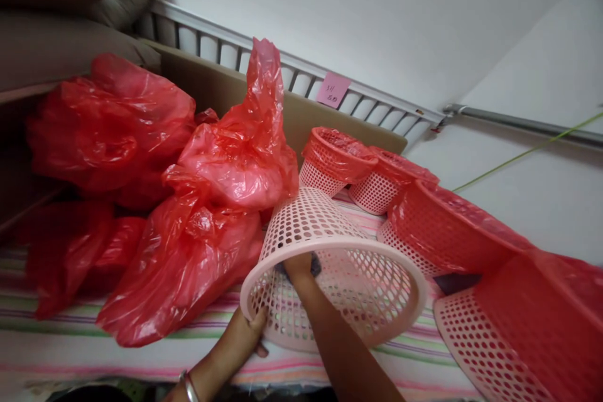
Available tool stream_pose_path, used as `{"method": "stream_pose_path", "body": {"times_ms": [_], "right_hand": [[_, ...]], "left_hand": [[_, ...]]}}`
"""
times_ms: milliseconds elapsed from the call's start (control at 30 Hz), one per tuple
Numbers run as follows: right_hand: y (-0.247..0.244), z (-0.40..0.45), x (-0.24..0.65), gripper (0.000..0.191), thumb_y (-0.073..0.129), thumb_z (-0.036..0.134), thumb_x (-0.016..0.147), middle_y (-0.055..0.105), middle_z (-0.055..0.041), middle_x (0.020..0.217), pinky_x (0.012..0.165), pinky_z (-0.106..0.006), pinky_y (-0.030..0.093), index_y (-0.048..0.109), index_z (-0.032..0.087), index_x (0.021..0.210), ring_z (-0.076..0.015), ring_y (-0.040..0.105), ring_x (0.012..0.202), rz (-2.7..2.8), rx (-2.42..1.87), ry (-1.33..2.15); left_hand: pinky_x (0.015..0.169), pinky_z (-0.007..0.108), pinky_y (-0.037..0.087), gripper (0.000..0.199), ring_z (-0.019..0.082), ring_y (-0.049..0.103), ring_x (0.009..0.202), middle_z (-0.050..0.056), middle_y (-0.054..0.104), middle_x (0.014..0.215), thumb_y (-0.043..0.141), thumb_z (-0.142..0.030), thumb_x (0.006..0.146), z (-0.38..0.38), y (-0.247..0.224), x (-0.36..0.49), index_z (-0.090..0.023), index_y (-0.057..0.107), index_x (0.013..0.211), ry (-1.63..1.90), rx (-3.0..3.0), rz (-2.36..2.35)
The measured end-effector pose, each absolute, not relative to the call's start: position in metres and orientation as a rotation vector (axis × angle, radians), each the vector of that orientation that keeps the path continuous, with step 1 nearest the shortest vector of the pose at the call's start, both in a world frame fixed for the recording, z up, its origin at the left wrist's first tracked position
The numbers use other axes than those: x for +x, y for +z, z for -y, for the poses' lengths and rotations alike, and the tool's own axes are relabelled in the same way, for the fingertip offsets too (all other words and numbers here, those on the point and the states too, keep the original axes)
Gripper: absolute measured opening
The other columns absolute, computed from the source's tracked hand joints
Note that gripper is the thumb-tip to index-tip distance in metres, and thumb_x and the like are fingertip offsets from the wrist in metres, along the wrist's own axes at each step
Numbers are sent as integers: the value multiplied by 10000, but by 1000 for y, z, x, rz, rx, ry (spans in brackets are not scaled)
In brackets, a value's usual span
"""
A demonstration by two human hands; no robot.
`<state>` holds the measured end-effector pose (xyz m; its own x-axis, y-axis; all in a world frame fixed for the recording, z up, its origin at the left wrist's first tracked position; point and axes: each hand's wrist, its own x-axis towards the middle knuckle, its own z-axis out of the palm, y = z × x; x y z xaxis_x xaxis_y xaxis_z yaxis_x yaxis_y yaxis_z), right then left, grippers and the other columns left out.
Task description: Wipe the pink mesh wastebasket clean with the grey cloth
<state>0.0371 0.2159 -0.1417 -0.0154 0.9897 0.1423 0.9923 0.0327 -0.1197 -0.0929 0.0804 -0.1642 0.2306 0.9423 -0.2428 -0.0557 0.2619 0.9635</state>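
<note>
A pale pink perforated plastic wastebasket (339,245) lies tilted on its side, its wide mouth facing me. At the lower left of its rim, my left hand (254,330) is closed on the edge, the thumb showing on the near side. My right hand (298,267) reaches through the mouth, closed on a dark grey cloth (315,264) that shows beside the fingers. Part of that hand and cloth is hidden by the basket wall. Left of the basket are a filled red plastic bag (235,169) with a twisted top and another red bag (188,264).
Several similar baskets lined with red bags (452,226) stand in a row on the right. Another red bag bundle (113,119) sits at the left beside cardboard (330,122). A striped cloth (70,333) covers the surface. Behind are a white railing (226,53) and a pink note (333,89).
</note>
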Motion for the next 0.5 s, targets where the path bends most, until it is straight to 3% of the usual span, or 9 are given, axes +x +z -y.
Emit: {"method": "stream_pose_path", "body": {"times_ms": [133,267,333,400,500], "right_hand": [[-145,-147,33,354,501,218,795,650,-111,939,759,-319,430,552,162,1140,-242,597,897,2127,-2111,-33],[-148,-88,38,297,514,206,750,633,-84,931,775,-312,410,572,200,1041,-240,573,917,2206,-2048,-26],[-146,-75,41,276,504,194,740,629,-78,916,777,-313,405,577,208,1006,-241,570,914,2210,-2046,-8],[-143,-71,41,288,500,185,729,629,-75,913,775,-312,403,574,212,1006,-239,570,914,2224,-2040,-4],[-141,-76,39,296,504,196,718,632,-78,901,752,-316,411,573,216,1005,-245,580,895,2244,-2048,-25]], "left_hand": [[320,140,474,601,150,691,631,190,499,1315,460,-452,826,-80,-168,-90,-153,351,1336,926,1066,-1101],[395,248,532,569,195,683,584,131,702,1015,505,-472,788,-79,-166,-94,-146,468,1253,951,1085,-1096],[574,324,578,506,236,693,710,110,729,927,542,-454,761,-81,-160,-100,-122,558,1142,1020,1123,-1124],[789,367,543,429,266,671,872,121,727,952,558,-415,742,-86,-153,-109,-99,616,1026,1105,1166,-1164],[886,418,488,395,309,650,939,172,720,969,522,-377,735,-93,-148,-120,-63,641,943,1156,1184,-1213]]}}
